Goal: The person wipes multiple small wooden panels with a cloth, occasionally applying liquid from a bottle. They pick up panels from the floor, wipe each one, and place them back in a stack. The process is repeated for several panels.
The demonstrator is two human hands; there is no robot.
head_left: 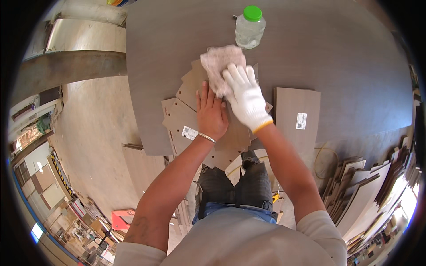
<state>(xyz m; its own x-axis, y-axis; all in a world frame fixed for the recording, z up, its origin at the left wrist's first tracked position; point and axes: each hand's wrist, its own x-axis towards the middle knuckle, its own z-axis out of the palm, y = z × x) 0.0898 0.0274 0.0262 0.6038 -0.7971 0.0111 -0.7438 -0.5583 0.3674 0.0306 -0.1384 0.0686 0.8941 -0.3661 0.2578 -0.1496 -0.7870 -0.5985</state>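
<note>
The fingers of the right hand (245,95), in a white work glove with an orange cuff, lie stretched and pressed onto a crumpled pale cloth (220,63), pinning it against a brown panel (195,82). The cloth covers the far corner of that panel; whether the fingertips curl into its folds cannot be made out. Just left of the gloved hand, the bare left hand (211,113) rests flat, fingers straight and together, palm down on the same fanned stack of brown cut panels (184,119). A thin metal bangle (207,138) circles its wrist.

The stack lies at the near edge of a large grey-brown table (333,48), partly overhanging it. On a lower panel in the stack, left of the bare wrist, sits a small white rectangular label (189,132) with dark print too small to read. To the right of the stack lies a separate rectangular grey-brown board (295,111) bearing another small white label (301,121), upright and oblong.

Beyond the cloth, farther onto the table, stands a clear plastic jar (249,30) with a green screw lid (252,13).

The arms hide much of the stack's near side. Leaning boards (368,190) at the right are bent and blurred by the lens rim.
</note>
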